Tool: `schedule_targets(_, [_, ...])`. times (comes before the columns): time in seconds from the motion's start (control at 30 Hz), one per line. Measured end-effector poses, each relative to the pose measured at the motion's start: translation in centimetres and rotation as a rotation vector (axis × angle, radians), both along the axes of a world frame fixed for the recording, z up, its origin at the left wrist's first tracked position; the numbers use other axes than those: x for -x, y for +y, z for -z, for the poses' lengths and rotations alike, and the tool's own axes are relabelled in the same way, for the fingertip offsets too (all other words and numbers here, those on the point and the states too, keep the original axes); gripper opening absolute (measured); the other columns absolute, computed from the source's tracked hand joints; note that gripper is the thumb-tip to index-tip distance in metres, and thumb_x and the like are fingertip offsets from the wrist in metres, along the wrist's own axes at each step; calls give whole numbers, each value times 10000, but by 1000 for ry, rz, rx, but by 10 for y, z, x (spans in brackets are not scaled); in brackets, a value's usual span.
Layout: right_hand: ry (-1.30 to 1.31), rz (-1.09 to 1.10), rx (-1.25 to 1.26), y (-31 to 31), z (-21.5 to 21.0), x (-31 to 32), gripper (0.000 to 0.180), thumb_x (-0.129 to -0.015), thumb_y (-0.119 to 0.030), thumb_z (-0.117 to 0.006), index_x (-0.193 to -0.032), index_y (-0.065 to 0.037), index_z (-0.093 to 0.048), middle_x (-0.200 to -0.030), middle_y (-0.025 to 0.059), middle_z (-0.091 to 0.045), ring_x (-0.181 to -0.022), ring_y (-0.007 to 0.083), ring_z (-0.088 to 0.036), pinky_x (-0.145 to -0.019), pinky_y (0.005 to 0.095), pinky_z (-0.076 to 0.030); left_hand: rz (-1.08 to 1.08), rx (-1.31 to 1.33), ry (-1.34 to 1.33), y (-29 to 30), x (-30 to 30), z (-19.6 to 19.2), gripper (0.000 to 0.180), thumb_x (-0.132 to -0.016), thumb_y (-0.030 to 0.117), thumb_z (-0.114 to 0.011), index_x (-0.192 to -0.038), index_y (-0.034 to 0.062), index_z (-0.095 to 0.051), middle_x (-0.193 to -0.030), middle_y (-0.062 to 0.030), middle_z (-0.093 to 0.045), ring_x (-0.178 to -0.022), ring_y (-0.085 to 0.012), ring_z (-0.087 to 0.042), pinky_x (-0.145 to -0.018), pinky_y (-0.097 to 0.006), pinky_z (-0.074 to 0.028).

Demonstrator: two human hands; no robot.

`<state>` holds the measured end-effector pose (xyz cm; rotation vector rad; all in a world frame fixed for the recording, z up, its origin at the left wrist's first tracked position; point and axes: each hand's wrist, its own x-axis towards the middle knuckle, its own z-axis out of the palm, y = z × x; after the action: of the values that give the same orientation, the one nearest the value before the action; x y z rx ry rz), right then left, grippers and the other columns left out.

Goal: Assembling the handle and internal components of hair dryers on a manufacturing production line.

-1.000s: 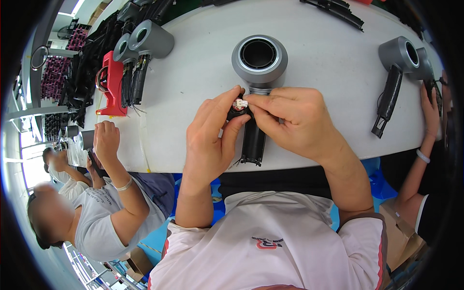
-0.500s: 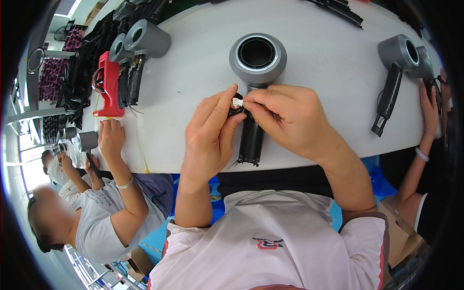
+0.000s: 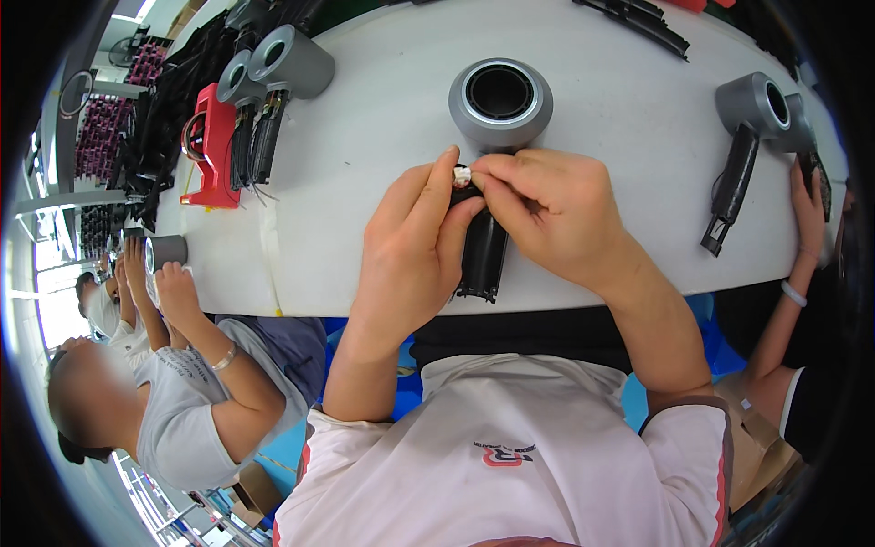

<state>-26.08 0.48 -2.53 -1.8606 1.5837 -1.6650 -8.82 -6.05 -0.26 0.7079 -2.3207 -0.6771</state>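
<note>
From here, left hand (image 3: 410, 235) grips black part (image 3: 463, 194), right hand (image 3: 558, 205) pinches white piece (image 3: 462, 175) at its fingertips; too hard a tug might slip it loose.

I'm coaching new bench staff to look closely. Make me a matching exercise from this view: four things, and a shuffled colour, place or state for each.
Things
1. tape dispenser
2. round housing
3. small piece at the right hand's fingertips
4. left hand

Descriptions
A. gripping a small black part
B. white
C. red, toward the table's left
D. gray, ahead of both hands

Pairs: 1-C, 2-D, 3-B, 4-A
</note>
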Motion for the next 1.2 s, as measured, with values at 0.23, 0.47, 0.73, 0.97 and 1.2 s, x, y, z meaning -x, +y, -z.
schedule_targets(0.23, [58,-68,-192,32,-48,-9,458,-748,-21,-792,-1198,-22,-706,-1011,108,-609,-754,233,-644,-609,320,-526,-43,-202,53,8,-1,-17,424,-857,-1,-782,-1269,-48,-696,-921,-94,-676,-690,-113,-548,-594,-248,-444])
schedule_targets(0.47, [180,122,31,40,-24,-23,482,-691,24,-829,-1149,49,-681,-1056,145,-610,-836,278,-663,-672,347,-570,-10,-520,314,12,-15,-5,288,-971,31,-693,-1238,-75,-698,-1011,-89,-721,-795,-62,-599,-660,-219,-466])
schedule_targets(0.73, [216,132,-58,55,-26,-19,502,-664,45,-801,-1156,15,-711,-1038,131,-695,-812,214,-691,-702,297,-590,-41,-1044,50,1,-23,4,342,-1076,165,-533,-1254,-84,-686,-918,-147,-757,-729,-166,-726,-605,-274,-587])
schedule_targets(0.97, [297,28,-115,54,-33,-18,436,-661,31,-789,-1087,25,-696,-999,154,-681,-876,323,-676,-759,386,-578,134,-1326,171,-6,-17,2,341,-1041,77,-541,-1307,-111,-641,-1037,-175,-753,-860,-240,-772,-746,-334,-652])
schedule_targets(1.2, [331,-18,-255,56,-38,-17,392,-670,34,-784,-1054,57,-711,-965,148,-666,-855,314,-672,-727,378,-580,139,-1361,195,-5,-15,13,302,-1010,22,-548,-1242,-126,-672,-1004,-184,-754,-861,-245,-770,-754,-357,-662])
